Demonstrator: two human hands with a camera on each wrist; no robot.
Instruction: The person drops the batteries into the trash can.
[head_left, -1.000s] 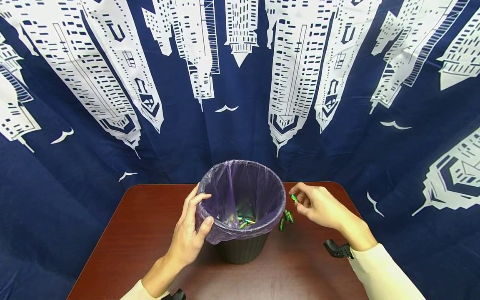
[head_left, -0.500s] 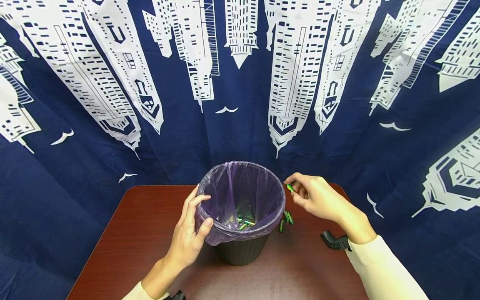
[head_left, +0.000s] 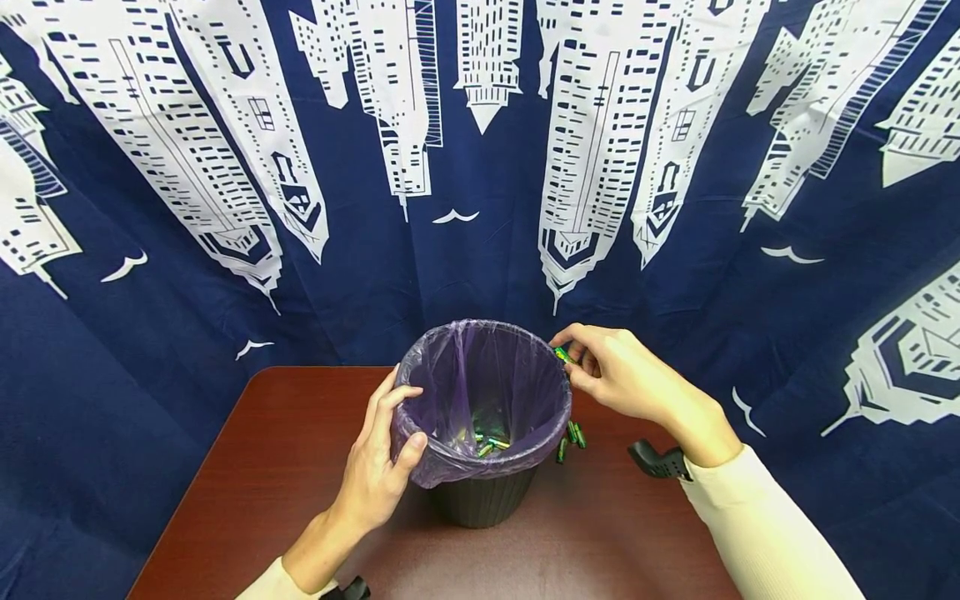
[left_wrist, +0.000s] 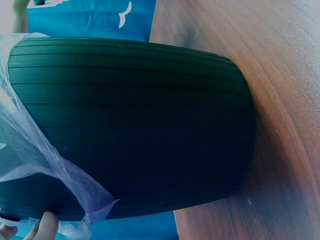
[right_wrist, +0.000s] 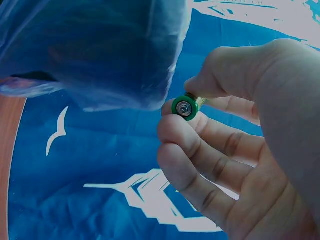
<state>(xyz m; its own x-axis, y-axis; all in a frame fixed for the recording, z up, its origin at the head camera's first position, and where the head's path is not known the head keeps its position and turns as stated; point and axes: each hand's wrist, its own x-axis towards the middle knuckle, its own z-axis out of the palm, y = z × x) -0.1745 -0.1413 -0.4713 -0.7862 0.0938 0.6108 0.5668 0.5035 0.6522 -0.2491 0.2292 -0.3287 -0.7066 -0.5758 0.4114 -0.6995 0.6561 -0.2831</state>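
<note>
A dark ribbed trash can [head_left: 483, 502] lined with a purple translucent bag [head_left: 517, 375] stands on the table. My left hand [head_left: 378, 467] grips its left rim, thumb outside toward me and fingertips over the edge. Between the thumb and fingers of my right hand [head_left: 630, 379] is a green and yellow battery [head_left: 562, 356], held beside the right rear rim. In the right wrist view the battery [right_wrist: 185, 108] shows its round metal end, near the hanging bag [right_wrist: 125, 60]. Several similar batteries [head_left: 491, 446] lie at the bottom inside the bag.
Several loose green batteries [head_left: 573, 435] lie on the brown table [head_left: 300, 467] just right of the can. Behind the table's far edge hangs a navy curtain [head_left: 480, 267] with white building prints. Black straps with camera mounts [head_left: 660, 460] sit on the wrists.
My right hand has risen and moved left with the battery, from above the table to the can's right rim. The left hand keeps its grip on the can.
</note>
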